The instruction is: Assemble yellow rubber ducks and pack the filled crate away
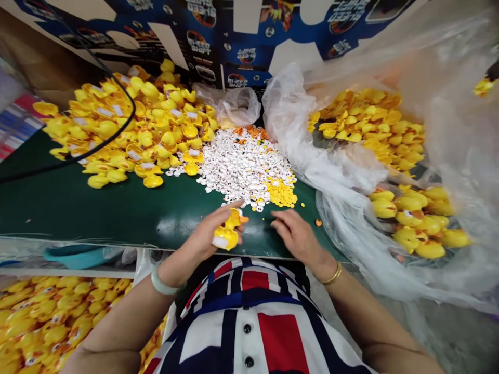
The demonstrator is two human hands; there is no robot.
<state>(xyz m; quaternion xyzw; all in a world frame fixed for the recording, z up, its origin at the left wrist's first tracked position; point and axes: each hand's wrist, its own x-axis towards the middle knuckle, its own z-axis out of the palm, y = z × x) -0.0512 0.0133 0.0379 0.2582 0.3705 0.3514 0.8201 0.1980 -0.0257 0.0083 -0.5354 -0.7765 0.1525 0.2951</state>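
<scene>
My left hand (pixel 208 234) is closed round a yellow toy duck (pixel 227 232) with an orange beak, held just above the near edge of the green table (pixel 97 208). My right hand (pixel 296 236) hovers beside it to the right, fingers curled loosely and pointing left; I see nothing in it. Just beyond both hands lies a heap of small white round pieces (pixel 241 166) with a patch of small yellow pieces (pixel 281 192) at its near right.
A big pile of yellow ducks (pixel 128 130) covers the table's far left, with a black cable (pixel 117 130) looped over it. Clear plastic bags (pixel 351 171) of ducks fill the right. A box of ducks (pixel 39 317) sits below left. Printed blue cartons (pixel 234 36) stand behind.
</scene>
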